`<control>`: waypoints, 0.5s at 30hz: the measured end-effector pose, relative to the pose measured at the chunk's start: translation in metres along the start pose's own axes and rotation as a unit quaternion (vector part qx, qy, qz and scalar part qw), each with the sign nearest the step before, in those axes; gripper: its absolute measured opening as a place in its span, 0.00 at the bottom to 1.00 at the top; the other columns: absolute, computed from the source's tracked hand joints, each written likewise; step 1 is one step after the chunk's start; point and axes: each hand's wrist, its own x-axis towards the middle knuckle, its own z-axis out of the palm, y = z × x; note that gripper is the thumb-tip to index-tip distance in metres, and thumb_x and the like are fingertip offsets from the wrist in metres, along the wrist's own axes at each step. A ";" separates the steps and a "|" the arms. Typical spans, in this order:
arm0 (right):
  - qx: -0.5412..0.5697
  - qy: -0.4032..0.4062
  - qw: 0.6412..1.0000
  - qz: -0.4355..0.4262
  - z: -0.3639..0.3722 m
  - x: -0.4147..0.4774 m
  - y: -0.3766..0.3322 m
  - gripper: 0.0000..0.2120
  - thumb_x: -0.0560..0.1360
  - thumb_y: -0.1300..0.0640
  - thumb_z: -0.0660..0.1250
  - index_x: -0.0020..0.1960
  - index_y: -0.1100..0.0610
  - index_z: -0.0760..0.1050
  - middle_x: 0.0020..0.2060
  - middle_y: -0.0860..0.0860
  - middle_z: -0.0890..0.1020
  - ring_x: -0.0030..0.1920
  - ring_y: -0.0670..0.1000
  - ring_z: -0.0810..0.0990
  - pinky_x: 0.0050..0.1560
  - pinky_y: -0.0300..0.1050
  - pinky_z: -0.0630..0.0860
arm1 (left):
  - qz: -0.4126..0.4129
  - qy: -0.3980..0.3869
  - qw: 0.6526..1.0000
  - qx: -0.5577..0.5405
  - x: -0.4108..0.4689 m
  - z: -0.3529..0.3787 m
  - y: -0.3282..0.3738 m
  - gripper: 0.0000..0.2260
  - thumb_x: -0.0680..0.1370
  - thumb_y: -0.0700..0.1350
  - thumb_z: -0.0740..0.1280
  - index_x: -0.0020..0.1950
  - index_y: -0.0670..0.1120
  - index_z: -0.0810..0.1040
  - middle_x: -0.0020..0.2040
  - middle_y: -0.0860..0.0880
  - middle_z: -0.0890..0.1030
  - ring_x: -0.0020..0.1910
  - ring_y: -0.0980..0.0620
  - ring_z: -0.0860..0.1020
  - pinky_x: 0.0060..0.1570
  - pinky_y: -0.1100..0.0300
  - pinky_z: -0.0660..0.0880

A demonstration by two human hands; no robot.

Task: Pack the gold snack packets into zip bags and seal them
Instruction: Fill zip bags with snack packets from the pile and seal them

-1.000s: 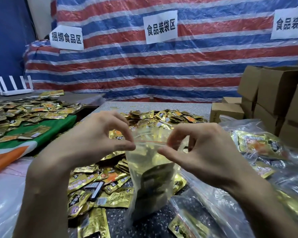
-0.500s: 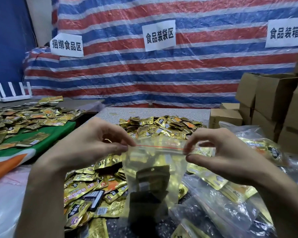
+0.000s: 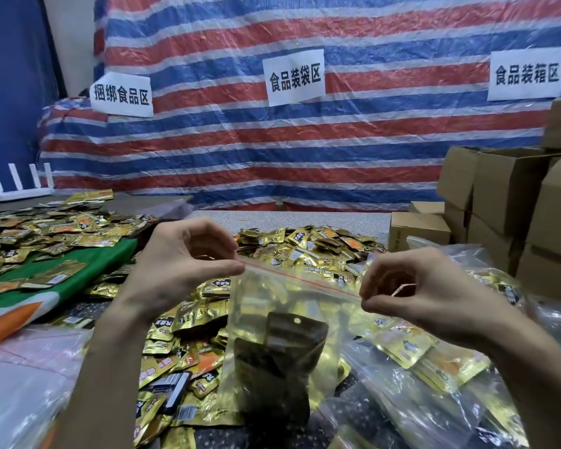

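A clear zip bag (image 3: 282, 345) with a red seal line hangs between my hands above the table, with gold snack packets and a dark packet inside. My left hand (image 3: 182, 264) pinches the bag's top left corner. My right hand (image 3: 412, 293) pinches the top right end of the seal strip. The strip is stretched taut between them. A heap of loose gold snack packets (image 3: 308, 251) lies on the table behind and under the bag.
Filled zip bags (image 3: 434, 367) pile up at the right. Cardboard boxes (image 3: 512, 202) stack at the far right. More gold packets cover a green cloth (image 3: 88, 270) on the left. A white router (image 3: 17, 186) stands at the back left. Clear plastic (image 3: 23, 377) lies at the lower left.
My right hand slid to the right along the seal strip, from the middle to the bag's right end. The bag's top is now stretched wide. My left hand kept its pinch.
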 end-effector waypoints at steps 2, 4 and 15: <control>-0.004 -0.011 1.000 0.002 0.000 0.000 0.000 0.08 0.72 0.60 0.76 0.42 0.48 0.81 0.39 0.49 0.85 0.40 0.48 0.82 0.46 0.55 0.80 | 0.001 -0.010 1.000 -0.016 0.002 0.002 -0.003 0.14 0.62 0.40 0.79 0.45 0.42 0.82 0.41 0.42 0.85 0.42 0.45 0.85 0.41 0.62 0.81; 0.011 -0.013 1.000 0.003 0.000 -0.002 0.000 0.08 0.72 0.61 0.76 0.42 0.50 0.80 0.40 0.50 0.84 0.40 0.50 0.82 0.46 0.56 0.80 | 0.000 -0.014 0.999 -0.037 0.003 0.003 -0.005 0.14 0.62 0.38 0.78 0.45 0.41 0.80 0.41 0.41 0.85 0.42 0.45 0.84 0.40 0.63 0.80; -0.082 0.094 0.991 -0.043 0.017 -0.002 -0.019 0.12 0.73 0.47 0.68 0.56 0.45 0.74 0.50 0.38 0.79 0.53 0.38 0.76 0.53 0.37 0.74 | 0.024 -0.013 0.999 -0.047 0.002 0.016 0.008 0.14 0.67 0.27 0.74 0.42 0.41 0.73 0.38 0.43 0.84 0.37 0.50 0.82 0.39 0.62 0.79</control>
